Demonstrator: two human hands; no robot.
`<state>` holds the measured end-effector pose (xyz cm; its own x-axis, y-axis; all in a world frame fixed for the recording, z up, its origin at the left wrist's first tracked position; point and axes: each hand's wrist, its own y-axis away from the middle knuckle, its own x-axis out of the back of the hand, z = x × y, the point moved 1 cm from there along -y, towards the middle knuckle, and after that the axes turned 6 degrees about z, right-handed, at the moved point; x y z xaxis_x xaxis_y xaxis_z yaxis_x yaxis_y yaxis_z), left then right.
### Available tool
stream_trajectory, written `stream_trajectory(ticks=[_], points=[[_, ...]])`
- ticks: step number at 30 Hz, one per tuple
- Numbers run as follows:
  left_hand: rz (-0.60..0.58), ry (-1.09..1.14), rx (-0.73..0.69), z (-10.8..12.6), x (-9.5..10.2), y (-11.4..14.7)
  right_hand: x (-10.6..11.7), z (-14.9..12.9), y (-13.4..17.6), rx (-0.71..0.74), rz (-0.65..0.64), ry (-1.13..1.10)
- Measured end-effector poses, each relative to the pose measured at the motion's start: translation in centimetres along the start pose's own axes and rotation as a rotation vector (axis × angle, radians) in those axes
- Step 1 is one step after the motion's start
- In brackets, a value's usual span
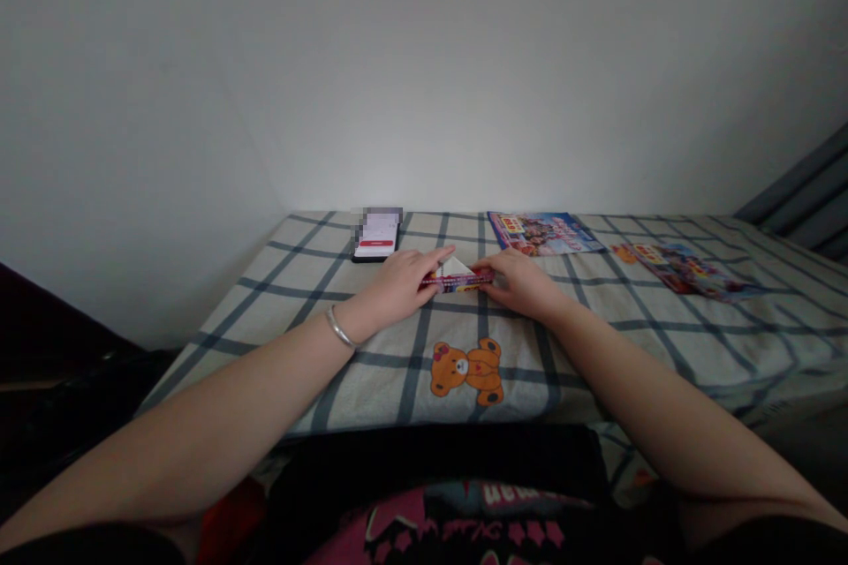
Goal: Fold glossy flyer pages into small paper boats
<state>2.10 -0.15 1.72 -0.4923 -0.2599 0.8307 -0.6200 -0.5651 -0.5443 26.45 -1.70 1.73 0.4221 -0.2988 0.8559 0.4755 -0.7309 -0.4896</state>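
Observation:
A small folded piece of printed paper [457, 282], with a pale triangular flap on top and a colourful printed edge in front, is between my hands near the middle of the cloth. Its left end is pinched by my left hand [403, 284], thumb in front and fingers over the top. My right hand [513, 281] grips the right end between thumb and fingers. Part of the paper is hidden behind my fingers. A silver bangle [341, 328] circles my left wrist.
Beyond my left hand lies a phone [377, 234] with a lit, partly blurred screen. Two colourful printed sheets, one at the back [547, 232] and another further right [689, 270], rest on the checked cloth [318, 282]. A wall [424, 88] borders the far edge.

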Motion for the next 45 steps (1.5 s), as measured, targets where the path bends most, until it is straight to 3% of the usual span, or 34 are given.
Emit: stream_trajectory(ticks=[12,17,24,31,39,45], points=[[-0.003,-0.170,-0.262,-0.4,0.6,0.1,-0.1,1.2,0.3,0.027,-0.026,-0.004],[-0.116,-0.211,-0.347,-0.4,0.7,0.1,0.4,1.0,0.4,0.084,-0.050,-0.016],[-0.214,-0.159,-0.261,0.7,1.4,0.4,1.2,1.1,0.6,0.145,-0.075,-0.020],[-0.130,-0.185,-0.182,1.8,0.6,0.7,1.1,0.8,0.4,0.179,-0.076,0.034],[-0.112,-0.178,-0.369,1.5,0.5,0.6,1.1,-0.2,0.3,0.234,-0.054,0.024],[-0.120,-0.057,-0.399,0.8,-0.1,0.4,0.9,-0.5,0.2,0.241,-0.027,0.043]])
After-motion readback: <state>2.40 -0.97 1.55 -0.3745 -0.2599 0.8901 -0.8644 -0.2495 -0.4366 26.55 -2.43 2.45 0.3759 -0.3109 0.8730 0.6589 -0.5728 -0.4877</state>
